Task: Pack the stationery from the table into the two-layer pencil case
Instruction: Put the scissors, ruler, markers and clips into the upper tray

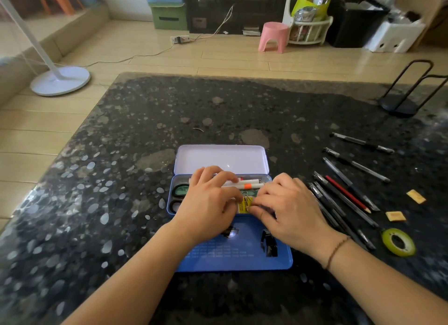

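A blue metal pencil case [238, 254] lies open on the dark stone table, its pale inner tray [221, 158] tilted up at the back. Inside the case I see green-handled scissors [180, 190], white markers with an orange band [247, 185] and a small yellow packet [244, 205]. My left hand [206, 204] rests over the middle of the compartment, fingers on the markers and beside the packet. My right hand [288, 209] meets it from the right, fingertips pinching the yellow packet. To the right lie several pens and pencils [349, 193], two yellow erasers [395, 216] and a green tape roll [398, 242].
A black wire stand [407, 91] sits at the table's far right corner. Beyond the table are a white fan base [60, 81] on the floor at left and a pink stool [274, 37].
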A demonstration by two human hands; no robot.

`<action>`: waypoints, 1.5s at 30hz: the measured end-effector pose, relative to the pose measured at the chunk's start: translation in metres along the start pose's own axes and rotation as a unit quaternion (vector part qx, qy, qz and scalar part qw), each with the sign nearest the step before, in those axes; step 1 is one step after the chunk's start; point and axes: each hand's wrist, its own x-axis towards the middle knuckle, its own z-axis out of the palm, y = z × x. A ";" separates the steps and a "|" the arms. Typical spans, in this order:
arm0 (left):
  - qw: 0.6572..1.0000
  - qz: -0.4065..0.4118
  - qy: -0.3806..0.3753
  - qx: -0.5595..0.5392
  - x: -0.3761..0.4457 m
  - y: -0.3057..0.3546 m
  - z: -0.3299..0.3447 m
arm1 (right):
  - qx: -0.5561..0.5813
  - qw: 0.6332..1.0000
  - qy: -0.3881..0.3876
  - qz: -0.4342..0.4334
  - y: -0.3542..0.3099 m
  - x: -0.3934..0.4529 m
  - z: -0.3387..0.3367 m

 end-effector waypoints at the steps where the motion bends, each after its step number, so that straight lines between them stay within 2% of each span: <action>1: 1.000 0.001 0.002 0.000 0.000 -0.001 0.001 | 0.001 1.000 -0.006 -0.009 0.000 -0.001 0.000; 8: 1.000 0.015 -0.003 0.005 0.001 0.000 -0.003 | 0.020 0.999 -0.025 -0.029 -0.001 0.001 -0.003; 11: 0.993 0.036 -0.108 -0.011 0.002 -0.012 -0.022 | 0.027 0.999 -0.013 -0.016 0.002 0.002 -0.005; 14: 0.986 -0.005 -0.164 -0.001 0.002 -0.032 -0.044 | 0.007 1.000 -0.021 0.007 0.006 0.001 -0.008; 23: 0.988 -0.043 -0.147 -0.035 -0.005 -0.040 -0.047 | 0.012 1.000 -0.009 0.001 0.010 -0.002 -0.006; 29: 0.990 -0.067 -0.126 -0.020 -0.004 -0.045 -0.040 | -0.023 0.997 0.025 0.070 0.012 -0.003 -0.004; 33: 0.989 -0.078 -0.124 -0.006 -0.002 -0.045 -0.036 | -0.030 0.996 0.027 0.078 0.010 -0.005 -0.009; 35: 0.991 -0.054 -0.119 0.029 -0.003 -0.036 -0.037 | -0.029 0.994 0.049 0.093 0.015 -0.014 -0.020; 37: 0.992 -0.003 -0.116 0.041 -0.010 -0.018 -0.041 | -0.034 0.988 0.050 0.143 0.028 -0.031 -0.035; 39: 0.987 0.060 -0.147 0.034 -0.019 0.005 -0.047 | -0.053 0.976 -0.002 0.213 0.043 -0.051 -0.050; 42: 0.959 0.112 -0.253 0.062 -0.034 0.028 -0.050 | -0.051 0.957 -0.077 0.273 0.049 -0.076 -0.058; 44: 0.952 0.126 -0.258 0.105 -0.039 0.032 -0.047 | -0.095 0.949 -0.108 0.280 0.041 -0.082 -0.054; 45: 0.952 0.126 -0.249 0.128 -0.040 0.033 -0.048 | -0.122 0.950 -0.101 0.271 0.037 -0.082 -0.051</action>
